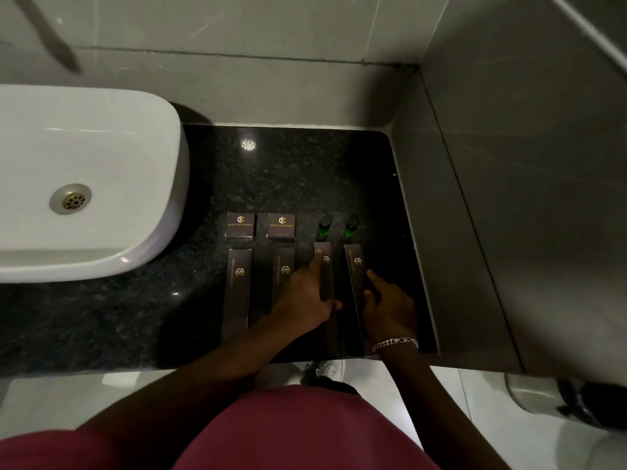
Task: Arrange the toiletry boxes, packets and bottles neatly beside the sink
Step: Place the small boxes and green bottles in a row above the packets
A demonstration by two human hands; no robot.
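Two small dark boxes with gold logos [240,225] [281,226] and two small green bottles with dark caps [323,228] [350,226] stand in a row on the black granite counter [288,171]. In front of them lie several long dark packets [236,293] [284,266], side by side. My left hand [305,296] rests on the third packet [324,257], forefinger stretched along it. My right hand [390,307] lies on the rightmost packet [354,266], fingers spread, with a silver bracelet at the wrist.
A white basin [84,184] with a metal drain fills the left. Grey tiled walls close the counter at the back and right. The counter's front edge runs just below the packets; a bin [576,401] stands on the floor at the right.
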